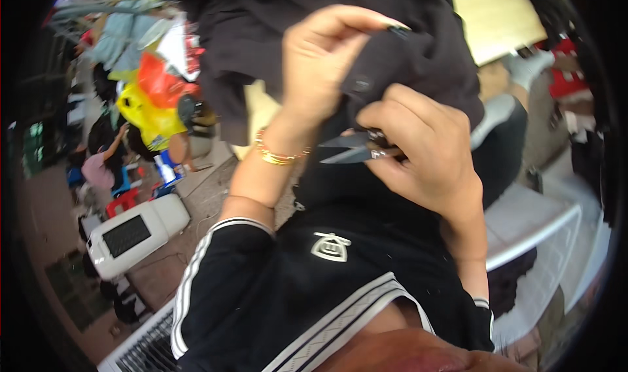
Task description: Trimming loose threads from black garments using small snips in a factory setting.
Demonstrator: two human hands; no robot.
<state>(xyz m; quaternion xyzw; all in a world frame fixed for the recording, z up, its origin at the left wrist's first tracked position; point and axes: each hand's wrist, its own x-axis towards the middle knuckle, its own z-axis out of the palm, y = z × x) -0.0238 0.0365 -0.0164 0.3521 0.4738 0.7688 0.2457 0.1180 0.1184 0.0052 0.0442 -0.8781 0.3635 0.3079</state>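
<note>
A dark garment point(248, 38) is spread over the table in front of me and hangs toward my lap. My left hand point(320, 61) is closed in a pinch at the garment, with a small shiny black piece at the fingertips that I cannot make out clearly. Just below the pinch, a round dark button point(360, 83) shows on the cloth. My right hand point(425, 146) is wrapped round small scissors point(347, 151). Their blades stand apart and point left, below the button and close to my left wrist; the handles are partly hidden by my fingers.
A pale tabletop point(494, 19) shows beyond the garment. To the left lie yellow and orange bags point(154, 101), and a white machine-like box point(137, 235) stands on the floor. A translucent plastic bin point(536, 228) is at my right. Another person point(104, 159) sits far left.
</note>
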